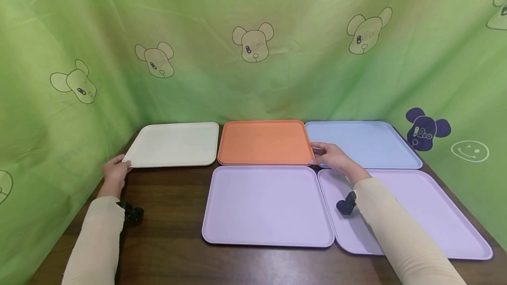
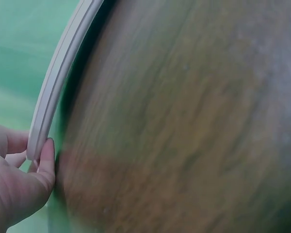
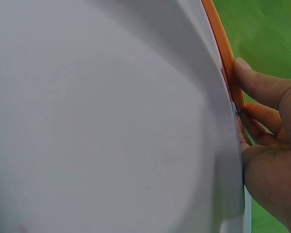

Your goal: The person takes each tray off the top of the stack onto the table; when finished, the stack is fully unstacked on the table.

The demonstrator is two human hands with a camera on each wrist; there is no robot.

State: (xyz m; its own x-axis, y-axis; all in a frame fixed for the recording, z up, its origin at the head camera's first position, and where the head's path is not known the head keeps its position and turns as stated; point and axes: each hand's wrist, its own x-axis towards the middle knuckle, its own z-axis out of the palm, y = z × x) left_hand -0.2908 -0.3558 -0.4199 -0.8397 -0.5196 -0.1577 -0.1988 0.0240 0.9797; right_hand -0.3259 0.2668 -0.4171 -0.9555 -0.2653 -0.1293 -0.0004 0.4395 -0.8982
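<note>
On the left, my left hand [image 1: 115,171] pinches the near left corner of a white tray [image 1: 174,145]. The left wrist view shows thumb and fingers on either side of that tray's rim [image 2: 63,73]. My right hand [image 1: 332,156] is at the near right corner of an orange tray [image 1: 265,143], holding it between thumb and fingers. In the right wrist view the thumb [image 3: 262,86] presses the orange rim [image 3: 228,53], while the other fingers bend around the corner, partly hidden. A light blue tray [image 1: 360,142] lies just right of this hand.
Two lilac trays lie in the near row, one in the middle [image 1: 267,206] and one on the right [image 1: 420,214], under the right forearm. Dark wooden table [image 1: 166,241] shows at the near left. Green cloth [image 1: 277,82] with printed bear heads encloses the back and sides.
</note>
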